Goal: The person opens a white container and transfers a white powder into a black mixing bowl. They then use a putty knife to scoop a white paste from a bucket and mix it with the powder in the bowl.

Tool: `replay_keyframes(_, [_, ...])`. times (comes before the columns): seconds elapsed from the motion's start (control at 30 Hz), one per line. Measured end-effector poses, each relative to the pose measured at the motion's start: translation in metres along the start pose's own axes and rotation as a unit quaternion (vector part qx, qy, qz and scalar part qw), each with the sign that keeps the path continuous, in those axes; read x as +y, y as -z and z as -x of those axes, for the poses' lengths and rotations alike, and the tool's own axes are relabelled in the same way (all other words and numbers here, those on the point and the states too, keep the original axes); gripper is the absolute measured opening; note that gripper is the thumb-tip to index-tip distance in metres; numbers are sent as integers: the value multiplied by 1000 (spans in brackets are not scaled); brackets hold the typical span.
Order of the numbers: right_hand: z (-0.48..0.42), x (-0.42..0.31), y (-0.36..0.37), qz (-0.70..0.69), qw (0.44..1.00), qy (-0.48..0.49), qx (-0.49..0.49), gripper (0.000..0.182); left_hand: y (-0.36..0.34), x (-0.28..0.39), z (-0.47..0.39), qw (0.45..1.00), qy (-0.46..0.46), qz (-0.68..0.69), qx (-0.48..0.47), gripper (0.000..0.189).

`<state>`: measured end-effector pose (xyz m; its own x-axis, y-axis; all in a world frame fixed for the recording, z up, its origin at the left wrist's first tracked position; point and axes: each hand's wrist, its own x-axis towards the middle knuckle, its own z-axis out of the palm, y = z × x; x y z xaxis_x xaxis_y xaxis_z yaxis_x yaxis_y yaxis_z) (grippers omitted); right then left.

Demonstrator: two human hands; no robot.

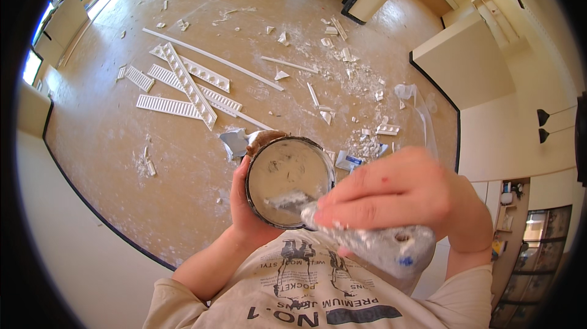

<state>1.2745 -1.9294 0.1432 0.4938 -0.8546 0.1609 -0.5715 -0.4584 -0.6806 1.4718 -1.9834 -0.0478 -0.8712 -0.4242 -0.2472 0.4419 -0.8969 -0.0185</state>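
My left hand (241,203) holds a round, black-rimmed bowl (248,187) from its left side and underneath, in front of my shirt. A smooth beige paste (293,164) lies inside it, with a few dark marks on the surface. My right hand (390,187) grips the thick, plaster-crusted handle (390,246) of what looks like a putty knife; the handle has a hole and a blue spot near its end. The tool's coated blade (290,200) dips into the paste near the bowl's lower edge. My fingers hide where blade and handle meet.
Several white moulded plaster strips (192,86) lie crossed on the dusty floor (105,145). Broken plaster and white rubble (351,72) are scattered to the right, near clear plastic sheeting (419,109). A blue-and-white packet (348,160) lies beyond the bowl. Black-edged walls (458,141) border the floor.
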Motion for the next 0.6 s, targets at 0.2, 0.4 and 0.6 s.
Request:
replay_keyframes(0.2, [-6,-5,4,22,998,-43,43,28,-2,1,0,999,17,22,-16,72])
replay_keyframes(0.4, [-12,2,4,46,990,-49,121,29,7,0,4,993,37,85,-74,77])
replay_keyframes(0.6, [0,5,-5,-54,986,-74,136,31,10,0,0,994,28,45,-100,79])
